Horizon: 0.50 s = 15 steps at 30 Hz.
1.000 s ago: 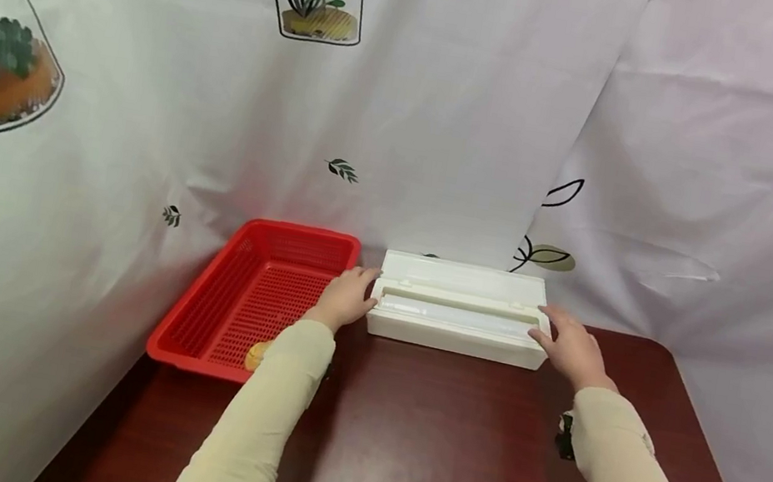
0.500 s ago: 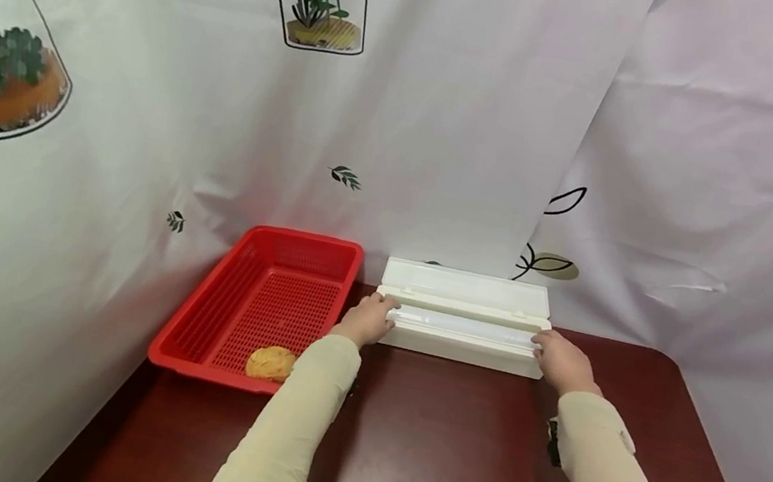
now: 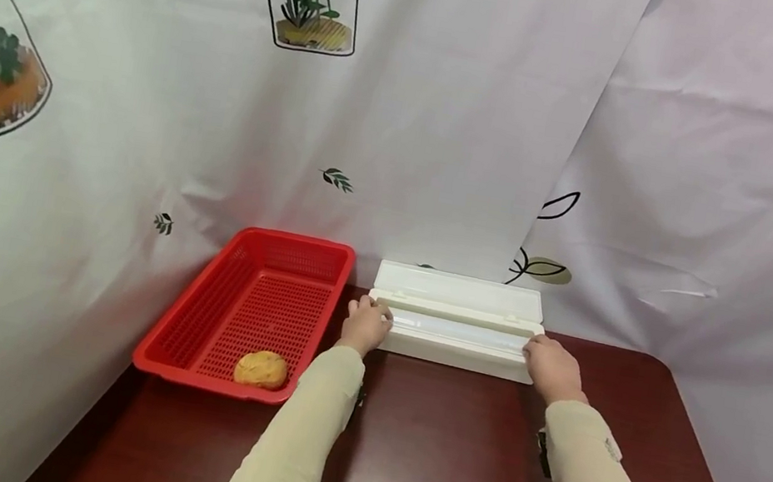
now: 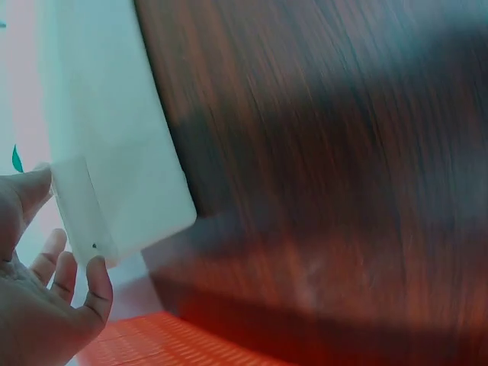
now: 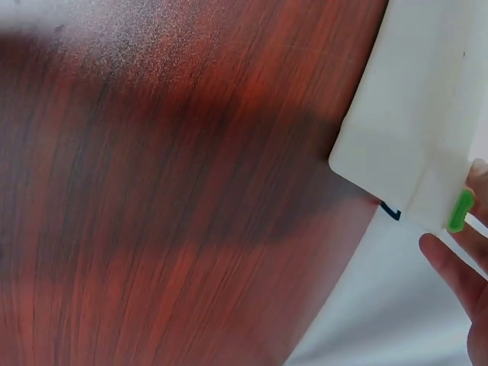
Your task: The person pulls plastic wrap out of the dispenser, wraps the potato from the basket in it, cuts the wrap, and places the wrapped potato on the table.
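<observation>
Two ends of the open white box (image 3: 458,356), just below and right of the frame's centre on the brown surface (image 3: 444,452), are sitting between your hands, your left hand (image 3: 365,328) gripping one and your right hand (image 3: 552,370) gripping the other, while a red basket (image 3: 272,311) is resting left of centre.

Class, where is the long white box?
In the head view, the white box sits far back on the table, right of the red basket, between left hand and right hand.
</observation>
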### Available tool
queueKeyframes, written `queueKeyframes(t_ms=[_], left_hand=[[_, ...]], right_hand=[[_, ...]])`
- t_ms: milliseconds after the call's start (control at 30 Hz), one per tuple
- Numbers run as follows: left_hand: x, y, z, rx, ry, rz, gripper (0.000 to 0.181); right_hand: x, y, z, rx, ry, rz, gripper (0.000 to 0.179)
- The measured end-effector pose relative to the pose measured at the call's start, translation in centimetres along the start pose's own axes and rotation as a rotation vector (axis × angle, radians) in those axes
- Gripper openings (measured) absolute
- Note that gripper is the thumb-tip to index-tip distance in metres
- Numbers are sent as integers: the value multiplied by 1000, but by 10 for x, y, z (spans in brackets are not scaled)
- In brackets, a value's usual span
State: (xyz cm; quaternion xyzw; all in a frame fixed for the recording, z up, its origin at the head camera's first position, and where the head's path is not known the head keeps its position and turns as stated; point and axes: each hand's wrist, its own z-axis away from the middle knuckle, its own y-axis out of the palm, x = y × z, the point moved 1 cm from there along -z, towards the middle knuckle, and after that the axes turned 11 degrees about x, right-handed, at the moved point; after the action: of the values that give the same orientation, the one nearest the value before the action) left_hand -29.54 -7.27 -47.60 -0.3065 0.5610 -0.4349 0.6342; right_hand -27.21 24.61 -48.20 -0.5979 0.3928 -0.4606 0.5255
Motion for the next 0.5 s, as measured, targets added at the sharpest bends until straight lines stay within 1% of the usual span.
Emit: queueKeyframes(t_ms=[67, 167, 300, 500], left_hand=[[3, 4, -1, -37, -7, 39, 15], [4, 3, -2, -72, -21, 63, 14], [4, 2, -4, -81, -44, 53, 15], [2, 5, -10, -96, -71, 60, 18]], right_hand=[[0, 1, 0, -6, 2, -9, 9], [1, 1, 0, -17, -1, -21, 8], [0, 0, -3, -27, 27, -45, 9], [-4, 0, -9, 10, 112, -75, 12]])
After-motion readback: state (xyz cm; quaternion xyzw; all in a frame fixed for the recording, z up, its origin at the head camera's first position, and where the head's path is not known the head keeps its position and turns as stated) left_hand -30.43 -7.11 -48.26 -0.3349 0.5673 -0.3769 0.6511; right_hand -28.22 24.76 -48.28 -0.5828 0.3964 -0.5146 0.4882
